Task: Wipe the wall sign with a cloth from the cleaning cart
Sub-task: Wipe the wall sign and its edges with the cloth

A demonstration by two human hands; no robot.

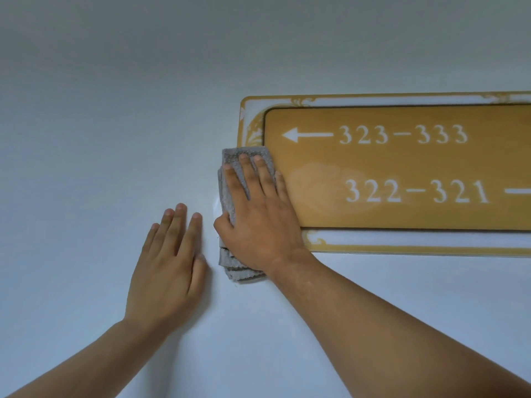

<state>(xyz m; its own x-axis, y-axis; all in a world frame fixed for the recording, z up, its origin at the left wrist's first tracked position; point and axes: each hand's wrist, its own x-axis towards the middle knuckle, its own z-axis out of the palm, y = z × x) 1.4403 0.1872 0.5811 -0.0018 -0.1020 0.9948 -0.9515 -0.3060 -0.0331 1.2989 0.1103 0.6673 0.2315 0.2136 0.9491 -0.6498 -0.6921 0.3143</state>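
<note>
A gold wall sign (402,168) with white room numbers and arrows hangs on the wall at the right, inside a white and gold ornate frame. A folded grey cloth (230,191) lies flat over the sign's left edge. My right hand (258,216) presses on the cloth with its fingers spread, and the cloth's lower end sticks out below the palm. My left hand (169,262) rests flat on the bare wall just left of the cloth, fingers together, holding nothing. The sign's right end runs out of view.
A plain pale wall (115,110) fills the rest of the view. A faint smeared patch (316,191) shows on the sign to the right of my right hand.
</note>
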